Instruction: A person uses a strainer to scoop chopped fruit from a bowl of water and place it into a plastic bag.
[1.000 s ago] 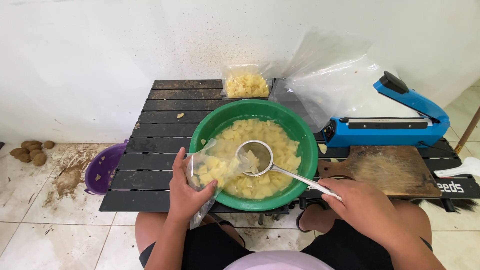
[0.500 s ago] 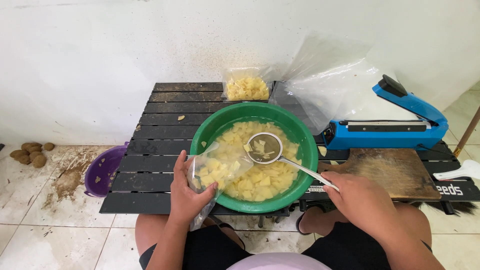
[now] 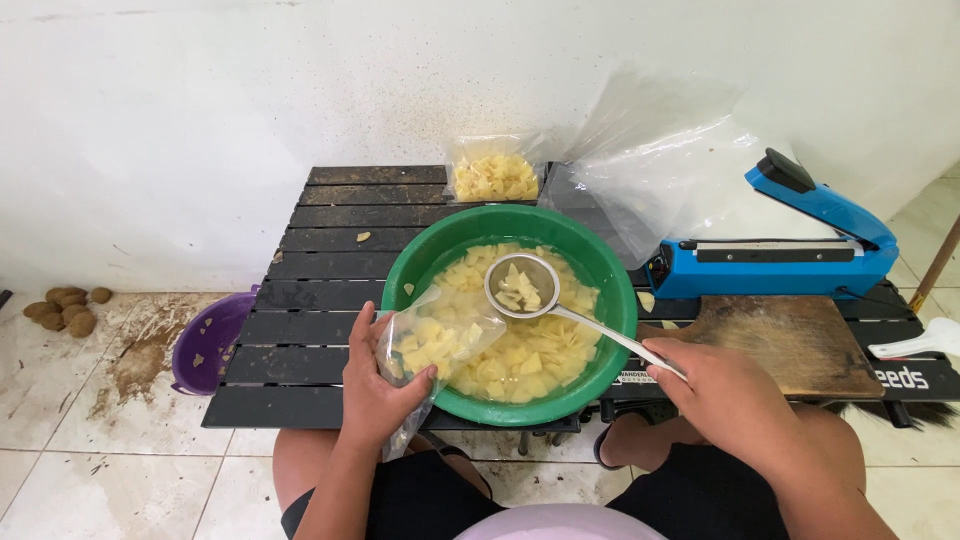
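Observation:
A green basin (image 3: pixel 600 265) full of pale yellow potato slices in water stands on a black slatted table (image 3: pixel 330 240). My left hand (image 3: pixel 375 385) grips a clear plastic bag (image 3: pixel 440 335) partly filled with slices, held over the basin's near left rim. My right hand (image 3: pixel 725 395) holds the handle of a round wire strainer ladle (image 3: pixel 521 285), which carries a few slices above the basin's middle, just right of the bag's mouth.
A filled clear bag of slices (image 3: pixel 493 175) sits behind the basin, next to empty plastic bags (image 3: pixel 660 170). A blue heat sealer (image 3: pixel 775 245) and a wooden board (image 3: pixel 790 340) are at the right. A purple bowl (image 3: pixel 210 340) and several whole potatoes (image 3: pixel 65 308) lie on the tiled floor at left.
The strainer has lifted away from the bag's mouth and moved up and right over the basin, now holding a few slices. My left hand keeps the bag in place.

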